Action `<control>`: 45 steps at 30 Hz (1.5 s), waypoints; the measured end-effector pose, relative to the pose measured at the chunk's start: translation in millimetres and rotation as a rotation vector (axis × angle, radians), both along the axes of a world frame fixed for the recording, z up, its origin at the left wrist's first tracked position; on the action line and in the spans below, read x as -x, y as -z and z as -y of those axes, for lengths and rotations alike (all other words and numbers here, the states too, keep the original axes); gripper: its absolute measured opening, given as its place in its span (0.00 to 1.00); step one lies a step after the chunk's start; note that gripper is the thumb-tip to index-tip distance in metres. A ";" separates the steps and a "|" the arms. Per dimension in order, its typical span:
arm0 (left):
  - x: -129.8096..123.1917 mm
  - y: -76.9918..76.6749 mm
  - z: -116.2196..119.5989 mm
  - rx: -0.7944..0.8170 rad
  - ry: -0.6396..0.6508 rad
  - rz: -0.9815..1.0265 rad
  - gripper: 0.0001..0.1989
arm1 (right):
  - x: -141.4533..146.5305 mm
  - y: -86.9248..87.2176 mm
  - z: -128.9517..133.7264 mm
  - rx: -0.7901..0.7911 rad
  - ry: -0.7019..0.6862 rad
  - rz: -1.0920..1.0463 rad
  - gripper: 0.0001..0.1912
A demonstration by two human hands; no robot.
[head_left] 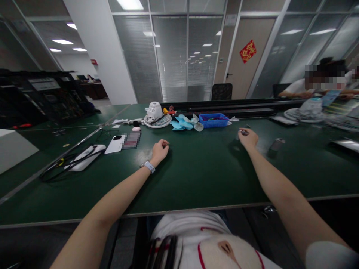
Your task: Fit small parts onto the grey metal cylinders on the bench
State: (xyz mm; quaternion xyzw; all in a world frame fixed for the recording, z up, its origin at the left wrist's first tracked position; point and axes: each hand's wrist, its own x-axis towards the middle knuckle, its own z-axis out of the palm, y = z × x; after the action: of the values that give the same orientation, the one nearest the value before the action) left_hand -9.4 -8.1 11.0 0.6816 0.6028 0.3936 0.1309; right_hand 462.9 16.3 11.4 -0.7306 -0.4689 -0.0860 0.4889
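Note:
My left hand (160,151), with a watch (148,166) at its wrist, rests on the green table. Its fingers are loosely curled and nothing shows in them. Farther right, my right hand (249,138) is closed around a small dark metallic piece (244,132), mostly covered by the fingers. To the right of that hand a grey metal cylinder (277,144) lies on the table. Between and beyond the hands are light-blue fan blades (183,122), and a white fan head with its round grille (157,119) sits to their left.
A blue basket (214,120) of small parts stands near the back edge. Left are a white phone (114,145), a pink-topped item (136,129), and a white case with black cable (85,158). At far right a person (303,87) sits by more white fan parts (308,110).

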 end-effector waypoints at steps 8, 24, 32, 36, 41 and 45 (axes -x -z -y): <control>-2.5 -3.8 3.6 0.014 0.008 0.023 0.08 | -17.2 22.0 -12.3 0.127 -0.069 -0.100 0.34; 0.5 2.4 0.7 0.000 -0.040 0.113 0.25 | -14.1 20.8 -14.3 0.131 -0.020 -0.135 0.24; 0.8 3.7 0.6 -0.007 -0.046 0.157 0.28 | -13.5 19.5 -13.9 0.202 -0.006 -0.132 0.28; 1.5 5.5 -0.5 -0.024 -0.039 0.160 0.29 | -14.8 20.5 -14.6 0.201 -0.010 -0.123 0.27; 1.0 3.7 0.4 -0.018 -0.050 0.160 0.29 | -12.9 19.3 -12.6 0.225 -0.009 -0.109 0.28; -0.1 0.9 2.9 -0.012 -0.056 0.165 0.29 | -11.4 17.7 -11.3 0.228 -0.003 -0.112 0.28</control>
State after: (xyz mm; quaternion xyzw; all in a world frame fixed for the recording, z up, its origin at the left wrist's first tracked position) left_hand -9.3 -11.0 10.1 0.6304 0.6067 0.4554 0.1650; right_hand 474.2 27.6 -6.4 -0.7843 -0.4486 0.0095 0.4283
